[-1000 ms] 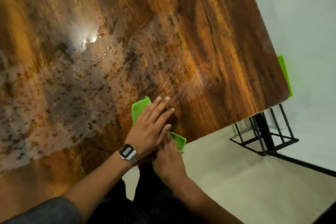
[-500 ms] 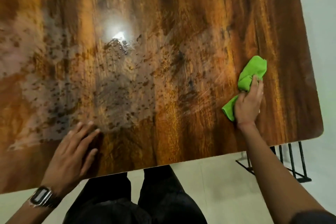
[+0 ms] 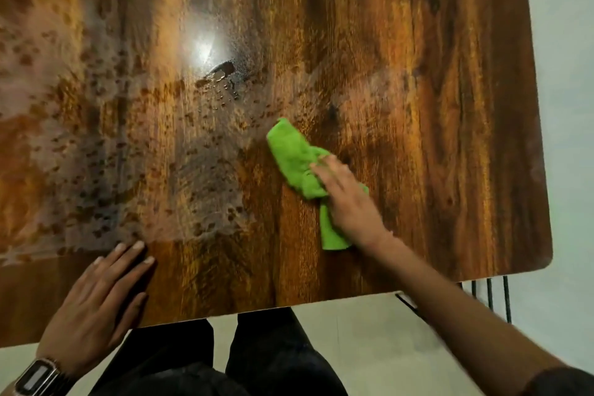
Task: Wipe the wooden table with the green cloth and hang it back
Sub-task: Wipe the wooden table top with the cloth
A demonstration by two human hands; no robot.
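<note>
The right hand, fingers flat and pressing the cloth, is sweeping it leftward from the right edge toward the wet patch mid-table; the left hand is resting flat, fingers released.

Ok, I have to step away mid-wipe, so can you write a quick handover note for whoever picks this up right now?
Right hand: fingers flat on the green cloth, pressing it to the wooden table, right of centre.
Left hand: flat on the near edge, bracing, holding nothing; wristwatch on that wrist.
Done: the right part of the top looks dry and clean.
Left: a hazy wet film with droplets covers the centre and left. Wipe that, then hang the cloth back; the hanging spot is not in view.
</note>
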